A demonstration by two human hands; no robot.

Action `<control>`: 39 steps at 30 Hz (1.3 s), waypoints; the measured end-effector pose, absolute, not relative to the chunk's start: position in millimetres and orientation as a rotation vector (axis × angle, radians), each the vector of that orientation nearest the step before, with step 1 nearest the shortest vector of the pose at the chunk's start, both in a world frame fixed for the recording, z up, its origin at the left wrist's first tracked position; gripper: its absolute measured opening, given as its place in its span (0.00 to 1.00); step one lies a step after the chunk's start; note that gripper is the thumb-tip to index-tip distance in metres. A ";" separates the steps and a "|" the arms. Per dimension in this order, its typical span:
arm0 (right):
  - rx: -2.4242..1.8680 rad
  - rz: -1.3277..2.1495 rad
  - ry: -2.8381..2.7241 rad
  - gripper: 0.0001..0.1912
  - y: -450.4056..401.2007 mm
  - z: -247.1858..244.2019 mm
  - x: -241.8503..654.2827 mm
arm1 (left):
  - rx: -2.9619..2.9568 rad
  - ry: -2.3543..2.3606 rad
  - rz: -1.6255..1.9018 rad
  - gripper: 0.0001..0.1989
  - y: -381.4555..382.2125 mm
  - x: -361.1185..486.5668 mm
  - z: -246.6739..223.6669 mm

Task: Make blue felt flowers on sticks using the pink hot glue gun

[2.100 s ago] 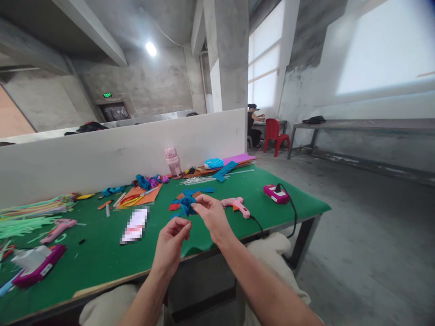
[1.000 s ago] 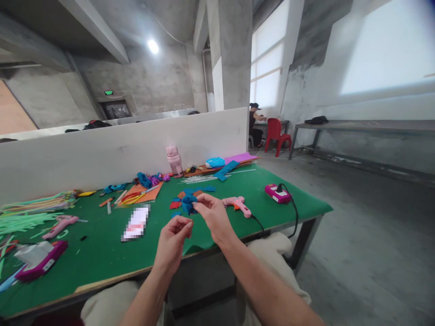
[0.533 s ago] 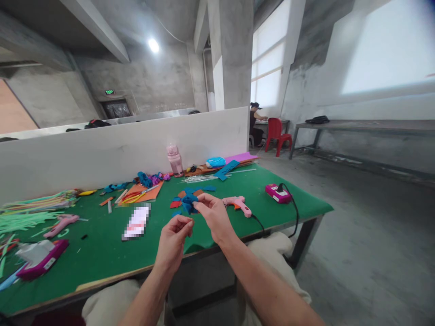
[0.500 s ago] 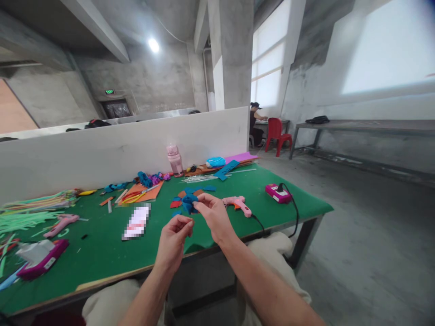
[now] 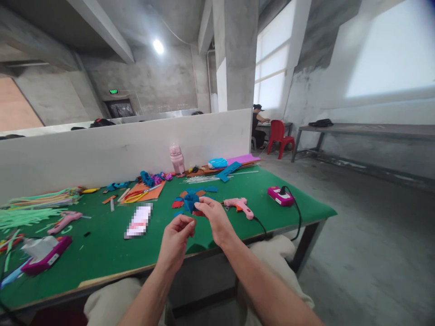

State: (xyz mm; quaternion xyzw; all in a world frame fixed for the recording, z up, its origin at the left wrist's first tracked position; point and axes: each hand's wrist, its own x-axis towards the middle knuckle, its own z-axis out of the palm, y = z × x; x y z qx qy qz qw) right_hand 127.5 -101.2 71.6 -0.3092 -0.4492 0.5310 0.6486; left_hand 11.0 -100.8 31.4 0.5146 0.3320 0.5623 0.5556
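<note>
My right hand [image 5: 214, 216] pinches a small blue folded piece [image 5: 190, 202] between thumb and fingertips, above the green table. Just left of it and nearer to me, my left hand [image 5: 177, 232] is closed, thumb against the fingers; what it holds, if anything, is too small to name. Behind and beside the blue piece lie flat blue pieces [image 5: 211, 189] and a red piece [image 5: 177, 204], partly hidden. A pink glue gun [image 5: 240, 206] rests on the table to the right of my right hand.
The green table [image 5: 112, 256] bears a blurred-out flat item [image 5: 138, 220], orange sheet [image 5: 154, 194], pink bottle [image 5: 177, 159], two magenta power blocks [image 5: 281, 196], another pink glue gun [image 5: 66, 221] and green strips [image 5: 30, 218]. A person [image 5: 258, 124] sits far off by a red chair [image 5: 277, 135].
The view has shifted slightly, so everything sits a little further right. The blue piece looks slightly turned in my right hand. Both hands keep nearly the same pose.
</note>
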 end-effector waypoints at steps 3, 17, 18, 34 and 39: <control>-0.665 1.215 -1.034 0.05 -99.4 65.5 126.4 | 1.200 0.785 1.330 0.07 -100.9 10.6 33.2; -0.646 1.164 -1.116 0.14 -95.0 48.6 121.8 | 1.166 0.765 1.376 0.08 -100.4 11.0 28.6; -0.649 1.156 -1.122 0.13 -94.3 47.3 121.6 | 1.169 0.764 1.380 0.08 -100.1 11.0 28.3; -0.687 1.119 -1.176 0.13 -96.1 44.8 121.0 | 1.166 0.775 1.384 0.09 -102.0 12.0 30.3; -0.695 1.123 -1.142 0.12 -97.9 45.6 117.8 | 1.162 0.759 1.385 0.09 -101.6 11.7 29.7</control>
